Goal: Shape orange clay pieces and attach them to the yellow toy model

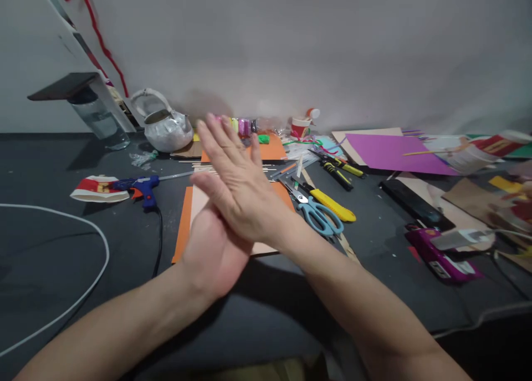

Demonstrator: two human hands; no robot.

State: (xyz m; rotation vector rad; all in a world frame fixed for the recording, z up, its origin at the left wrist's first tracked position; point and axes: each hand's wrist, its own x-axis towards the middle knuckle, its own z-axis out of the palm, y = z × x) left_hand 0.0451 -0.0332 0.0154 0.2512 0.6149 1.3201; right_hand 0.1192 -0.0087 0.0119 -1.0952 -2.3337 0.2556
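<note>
Orange card (182, 225) lies flat on the dark bench (124, 237), below and beyond the person's 2 hands, its middle largely hidden. Assessment of progress: the card appears laid out as a base, with a pale sheet (198, 203) placed over it; no part is seen fixed on the visible areas of either. The work in hand appears to be pressing or rolling between the palms; assembly on the base, if intended, looks not yet begun.

Condition of the card: plain orange, straight left edge, no tear or mark noted on the exposed strips. The pale sheet is smooth and looks uncut where visible.

Right hand (233, 173) lies over the left hand (216, 253), palm to palm, held above the card. Right fingers are extended and curl round nothing. Left fingers are mostly concealed; their state cannot be told, nor whether anything is between the palms.

Behind the hands is a 2nd orange sheet (272, 148). To the left rests a blue glue gun (145, 189); to the right, blue-handled scissors (318, 214) beside a yellow cutter (332, 204). Thin sticks (201, 164) lie beyond the card. Smallest item noted: a green lump (263, 139) on the rear sheet.
</note>
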